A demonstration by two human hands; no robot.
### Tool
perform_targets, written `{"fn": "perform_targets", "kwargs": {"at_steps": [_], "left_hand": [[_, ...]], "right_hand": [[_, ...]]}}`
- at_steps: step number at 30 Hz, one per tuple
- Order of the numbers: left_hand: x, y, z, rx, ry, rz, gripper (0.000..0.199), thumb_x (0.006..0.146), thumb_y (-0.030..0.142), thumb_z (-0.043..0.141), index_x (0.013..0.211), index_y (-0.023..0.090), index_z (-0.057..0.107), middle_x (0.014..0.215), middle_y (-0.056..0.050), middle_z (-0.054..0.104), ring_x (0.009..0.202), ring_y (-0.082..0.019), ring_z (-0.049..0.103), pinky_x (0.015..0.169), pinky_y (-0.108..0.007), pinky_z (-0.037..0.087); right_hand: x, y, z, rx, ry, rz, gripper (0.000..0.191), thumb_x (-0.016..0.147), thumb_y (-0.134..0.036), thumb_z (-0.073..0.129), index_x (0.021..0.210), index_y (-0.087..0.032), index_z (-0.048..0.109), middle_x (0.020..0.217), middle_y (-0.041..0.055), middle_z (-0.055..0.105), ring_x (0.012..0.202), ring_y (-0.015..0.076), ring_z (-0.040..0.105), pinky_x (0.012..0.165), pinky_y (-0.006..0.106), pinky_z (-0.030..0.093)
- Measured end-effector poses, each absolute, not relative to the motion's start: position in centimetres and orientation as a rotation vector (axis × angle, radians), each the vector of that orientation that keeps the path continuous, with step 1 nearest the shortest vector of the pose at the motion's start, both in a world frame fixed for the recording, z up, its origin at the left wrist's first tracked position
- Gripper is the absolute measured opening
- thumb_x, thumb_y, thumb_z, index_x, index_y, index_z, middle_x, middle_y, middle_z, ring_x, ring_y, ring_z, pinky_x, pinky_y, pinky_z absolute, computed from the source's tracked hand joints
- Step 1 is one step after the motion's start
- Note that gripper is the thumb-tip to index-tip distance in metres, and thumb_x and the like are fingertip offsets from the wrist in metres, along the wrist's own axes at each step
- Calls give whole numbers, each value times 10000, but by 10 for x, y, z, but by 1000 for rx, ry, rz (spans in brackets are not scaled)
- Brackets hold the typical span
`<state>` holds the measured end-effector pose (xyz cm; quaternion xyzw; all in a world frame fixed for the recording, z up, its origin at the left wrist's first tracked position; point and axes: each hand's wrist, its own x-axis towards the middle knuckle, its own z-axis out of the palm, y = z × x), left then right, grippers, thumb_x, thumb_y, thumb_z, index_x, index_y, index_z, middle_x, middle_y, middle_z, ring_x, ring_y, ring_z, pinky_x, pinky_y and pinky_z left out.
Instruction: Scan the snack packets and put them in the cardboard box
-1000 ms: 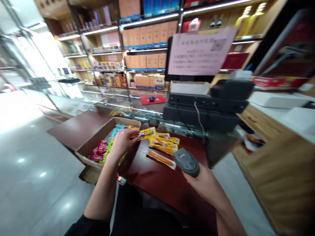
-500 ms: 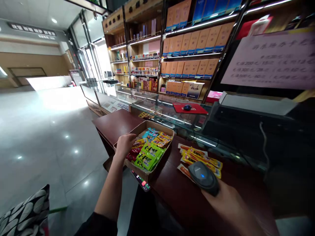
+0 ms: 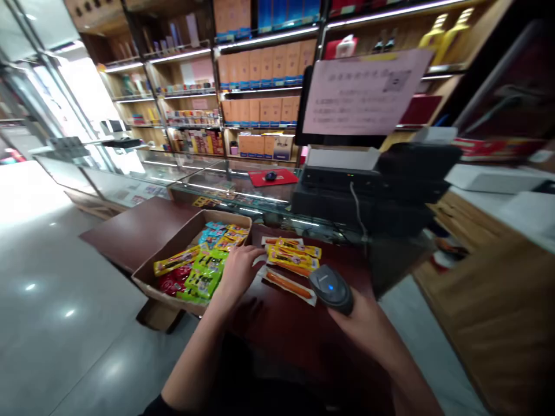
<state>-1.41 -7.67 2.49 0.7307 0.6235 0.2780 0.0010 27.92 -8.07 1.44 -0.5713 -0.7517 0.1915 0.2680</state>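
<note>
My right hand (image 3: 359,323) grips a dark grey barcode scanner (image 3: 332,288) with a small blue light, held over the right side of the brown table. Just left of the scanner lie several yellow stick-shaped snack packets (image 3: 292,254) and a clear-wrapped orange stick (image 3: 288,284). My left hand (image 3: 240,267) is at the box's right edge, fingers apart and pointing toward those packets; nothing shows in it. A cardboard box (image 3: 145,268) beside it holds green packets (image 3: 206,271), red packets (image 3: 174,282), blue packets (image 3: 212,234) and a long yellow packet (image 3: 176,261).
Behind the table (image 3: 130,231) runs a glass display counter (image 3: 203,182) with a mouse (image 3: 271,175) on a red mat. A black machine with a cable and a screen bearing a paper notice (image 3: 359,95) stand at the right. Shelves of boxes (image 3: 266,63) line the back.
My left hand has gone from the box's left side to its right edge, near the loose packets. A yellow packet now lies across the box's left part. The view has turned right.
</note>
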Motion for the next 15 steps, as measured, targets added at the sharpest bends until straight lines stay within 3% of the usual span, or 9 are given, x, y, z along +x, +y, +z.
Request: {"fn": "perform_targets", "kwargs": {"at_steps": [11, 15], "left_hand": [[56, -44, -28, 2359, 1735, 177, 369, 721, 176, 711, 1078, 269, 729, 1021, -91, 730, 1000, -282, 659, 893, -374, 458], [45, -38, -48, 2280, 1766, 242, 325, 786, 133, 611, 1056, 262, 739, 1054, -91, 720, 1020, -264, 648, 897, -364, 460]], "right_hand": [[334, -111, 10, -1821, -1908, 549, 260, 767, -261, 594, 1009, -195, 661, 959, 91, 756, 926, 279, 706, 726, 301, 499], [336, -115, 2, -1793, -1900, 582, 286, 767, -247, 595, 1040, -194, 660, 998, 95, 751, 952, 276, 701, 746, 304, 502]]}}
